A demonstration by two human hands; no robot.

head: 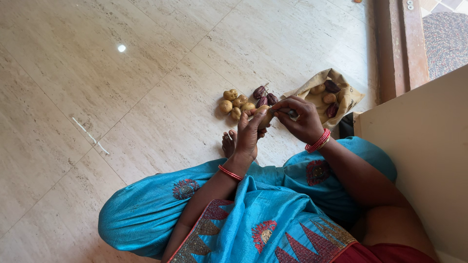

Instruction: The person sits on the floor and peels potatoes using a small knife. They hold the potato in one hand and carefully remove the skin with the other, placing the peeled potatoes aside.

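A person is sitting on the pale stone floor [122,97] in bright blue clothes. Both hands are up in front of the knees, holding one potato [267,117] between them.

The left hand [248,134] is cupping the potato from below, with its fingers curled around it and the thumb lying along the side. The right hand [302,119] is closing over the potato from the other side. It is pinching something small and grey against it, maybe a peeler or a little knife, but too little is showing to tell. The potato is mostly hiding behind the fingers, so I cannot tell which way its long side is pointing. Both hands are touching it.

The little pile of potatoes [235,103] is lying on the floor just past the held potato, on the left hand's side. Some dark purple vegetables [264,96] are lying right beside that pile. A brown paper bag [348,95] is lying open past the held potato on the right hand's side, with more vegetables inside.
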